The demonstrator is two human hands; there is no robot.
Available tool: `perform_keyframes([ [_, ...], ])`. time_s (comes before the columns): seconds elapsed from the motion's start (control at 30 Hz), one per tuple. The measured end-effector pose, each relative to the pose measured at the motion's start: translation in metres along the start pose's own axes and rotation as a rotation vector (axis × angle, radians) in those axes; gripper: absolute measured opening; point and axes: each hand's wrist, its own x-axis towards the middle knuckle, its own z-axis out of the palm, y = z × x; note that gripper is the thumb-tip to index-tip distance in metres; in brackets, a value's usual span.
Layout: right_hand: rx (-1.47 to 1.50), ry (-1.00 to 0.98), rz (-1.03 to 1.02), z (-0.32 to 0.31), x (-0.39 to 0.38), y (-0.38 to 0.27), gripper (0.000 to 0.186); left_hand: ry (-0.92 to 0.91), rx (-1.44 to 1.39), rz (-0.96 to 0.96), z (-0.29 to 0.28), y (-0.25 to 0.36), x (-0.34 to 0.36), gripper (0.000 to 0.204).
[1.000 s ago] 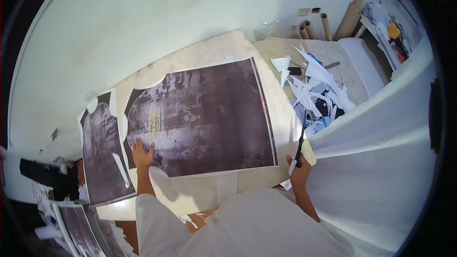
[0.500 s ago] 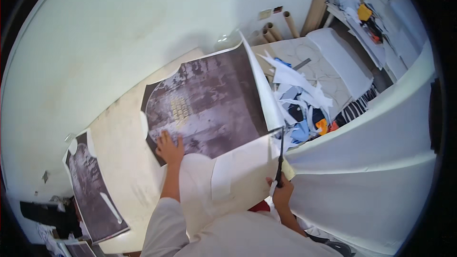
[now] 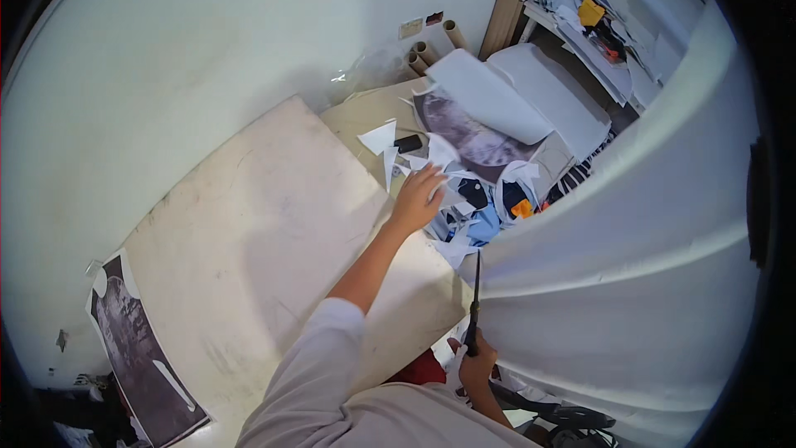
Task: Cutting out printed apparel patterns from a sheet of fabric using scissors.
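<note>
My left hand (image 3: 419, 197) reaches out past the table's right edge, fingers apart and holding nothing. It hovers by a heap of cut scraps (image 3: 477, 224), mostly white, with some blue, black and orange. Just beyond lies a sheet printed in dark mottled purple-grey (image 3: 468, 131), partly folded or curled so its white back (image 3: 489, 99) shows. Close to the near right corner of the table, my right hand (image 3: 478, 358) grips long black scissors (image 3: 474, 303). Their blades point up and away from me, and look closed.
A pale worn tabletop (image 3: 240, 207) spreads before me. Another dark printed piece (image 3: 141, 348) lies on its left end. Cardboard tubes (image 3: 502, 17) lean against the wall behind a lower surface. A white curtain (image 3: 613, 290) hangs at the right, and a cluttered shelf (image 3: 597, 58) stands far right.
The large dark printed sheet has gone from the tabletop to beyond the scraps at the far right. My left hand has swung right and away from me; the scissors stay in my right hand.
</note>
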Motion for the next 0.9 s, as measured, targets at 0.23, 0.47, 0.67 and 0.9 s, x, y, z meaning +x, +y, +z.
perform_keyframes([
  [0.23,-0.101,-0.191,-0.174,0.006,-0.002,-0.060,0.029,0.101,0.348,-0.268,-0.165,0.053,-0.249,0.026],
  [0.47,0.224,-0.413,-0.318,0.085,-0.132,-0.069,0.023,0.411,1.005,-0.902,-0.342,0.156,-0.583,0.047],
  [0.67,0.275,-0.461,-0.399,0.143,-0.161,-0.075,0.021,0.515,1.054,-1.405,-0.397,0.164,-0.669,0.078],
  [0.9,0.299,-0.597,-0.412,0.156,-0.200,-0.122,0.016,0.362,0.842,-1.384,-0.406,0.138,-0.670,0.071],
])
